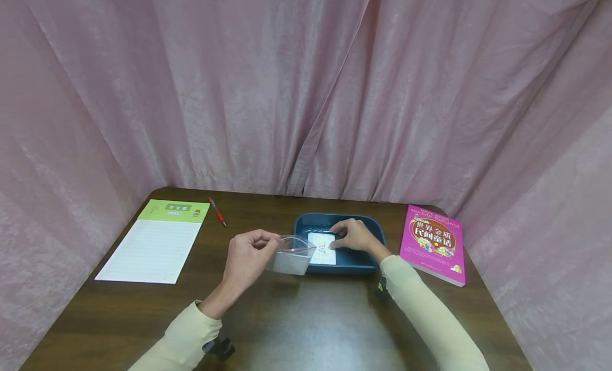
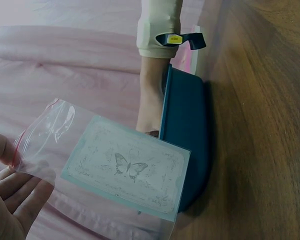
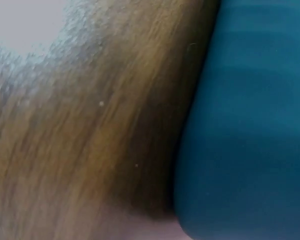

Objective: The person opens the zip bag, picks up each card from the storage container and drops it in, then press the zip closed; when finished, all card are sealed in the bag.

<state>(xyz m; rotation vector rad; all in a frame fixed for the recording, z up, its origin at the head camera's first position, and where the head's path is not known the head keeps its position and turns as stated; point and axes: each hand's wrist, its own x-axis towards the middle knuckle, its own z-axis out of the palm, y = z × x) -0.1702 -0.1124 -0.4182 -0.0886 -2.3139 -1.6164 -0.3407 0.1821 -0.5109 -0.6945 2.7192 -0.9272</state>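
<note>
My left hand (image 1: 248,256) pinches the top edge of a clear zip bag (image 1: 291,259), which hangs over the table near the tray's left side. In the left wrist view, the bag holds a pale card (image 2: 115,145) printed with a butterfly; the bag's red zip line (image 2: 21,141) is by the fingers. My right hand (image 1: 356,235) is inside the blue tray (image 1: 356,266), with thumb and fingers at the right edge of a white card (image 1: 317,255) with a small dark design. The right wrist view shows only the tray's outer wall (image 3: 245,130) and the table.
A lined writing pad (image 1: 148,249) with a green header lies at the left, with a red pen (image 1: 218,211) beyond its right edge. At the right lies a pink book (image 1: 430,254). Pink curtains (image 1: 239,94) surround the wooden table (image 1: 287,318).
</note>
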